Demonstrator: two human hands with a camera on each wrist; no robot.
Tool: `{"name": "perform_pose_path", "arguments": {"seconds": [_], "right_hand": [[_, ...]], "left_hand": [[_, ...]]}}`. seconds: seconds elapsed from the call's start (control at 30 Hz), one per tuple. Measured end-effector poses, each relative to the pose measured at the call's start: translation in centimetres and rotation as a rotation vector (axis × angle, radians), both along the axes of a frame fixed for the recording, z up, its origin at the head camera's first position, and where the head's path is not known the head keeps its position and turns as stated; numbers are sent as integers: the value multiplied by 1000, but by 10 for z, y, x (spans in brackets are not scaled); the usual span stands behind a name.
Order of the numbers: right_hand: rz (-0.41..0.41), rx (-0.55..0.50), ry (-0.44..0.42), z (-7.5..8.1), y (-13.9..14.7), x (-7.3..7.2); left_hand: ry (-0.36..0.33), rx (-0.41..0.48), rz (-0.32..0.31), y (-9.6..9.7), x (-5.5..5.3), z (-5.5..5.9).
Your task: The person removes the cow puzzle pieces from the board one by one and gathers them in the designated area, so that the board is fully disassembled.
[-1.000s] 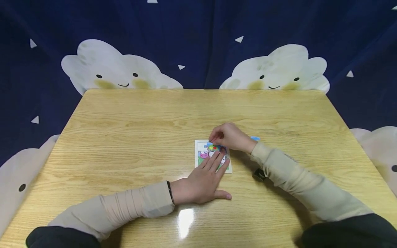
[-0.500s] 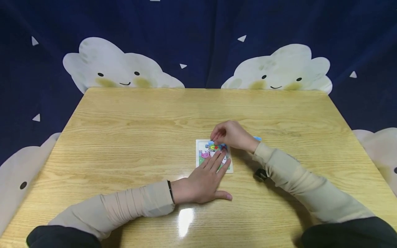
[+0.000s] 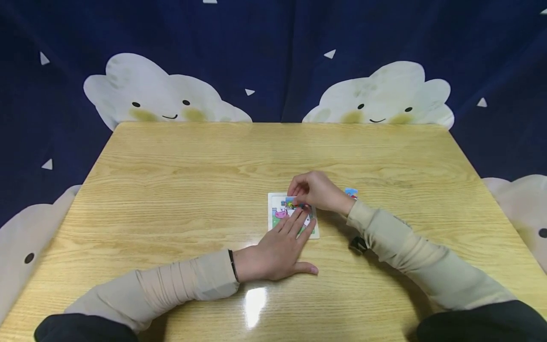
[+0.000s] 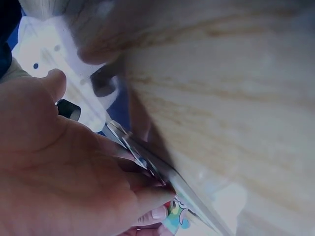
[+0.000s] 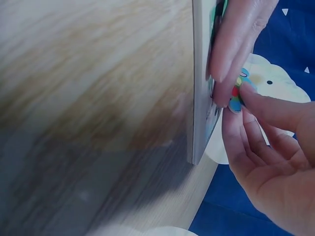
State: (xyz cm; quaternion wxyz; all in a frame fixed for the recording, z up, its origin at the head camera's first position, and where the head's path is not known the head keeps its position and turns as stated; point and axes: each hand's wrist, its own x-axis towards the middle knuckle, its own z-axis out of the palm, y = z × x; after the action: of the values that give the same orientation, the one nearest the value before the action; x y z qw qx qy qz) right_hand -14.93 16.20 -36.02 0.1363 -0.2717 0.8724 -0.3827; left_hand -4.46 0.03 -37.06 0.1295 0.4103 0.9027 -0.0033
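A thin, square picture puzzle (image 3: 270,213) with a smooth white border and softly rounded corners lies flat on the surface (image 3: 192,180), near its middle and in front of the person. The left hand (image 3: 278,254) rests across its lower part, palm down, fingers straight and slightly fanned over the printed face, thumb held out to the side above the wood grain. The right hand (image 3: 317,191) comes in at the upper edge, pinching a small puzzle piece (image 5: 236,101) between thumb and fingertips; the piece is flat, with a rounded lobe, printed blue with red and yellow patches. It sits close beside the left fingertips, over the puzzle's upper part, though whether it touches the layer beneath cannot be told. Between the fingers shows a cartoon animal with a pink oval muzzle, a white head and green ground. A loose blue piece (image 3: 351,192) with a touch of red lies past the right wrist, partly hidden by the sleeve. The surface is pale yellow, streaked with wavy grain, and glossy enough to carry a bright reflection. Both sleeves (image 3: 188,278) are beige cloth, wrinkled along the forearms.
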Motion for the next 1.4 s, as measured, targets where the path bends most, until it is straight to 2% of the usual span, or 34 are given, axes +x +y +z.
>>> {"name": "perform_pose_path", "arguments": {"seconds": [0.23,0.43,0.53,0.83,1.07,1.23,1.4], "right_hand": [[-8,-9,-4,3,1,0],[-51,-21,47,17,11,-4],[-94,-1,55,24,25,-5],[-183,76,4,37,85,-6],[-213,154,-29,32,129,-4],[-233,203,-50,26,153,-5],[-252,214,-112,19,171,-5]], "left_hand": [[19,-3,-3,-1,1,-1],[5,26,-6,-2,0,0],[-5,27,-3,-2,0,0],[-13,55,3,-4,-1,-1],[-7,92,-5,-8,1,1],[10,83,-17,-13,8,2],[34,73,-31,-16,15,3]]}}
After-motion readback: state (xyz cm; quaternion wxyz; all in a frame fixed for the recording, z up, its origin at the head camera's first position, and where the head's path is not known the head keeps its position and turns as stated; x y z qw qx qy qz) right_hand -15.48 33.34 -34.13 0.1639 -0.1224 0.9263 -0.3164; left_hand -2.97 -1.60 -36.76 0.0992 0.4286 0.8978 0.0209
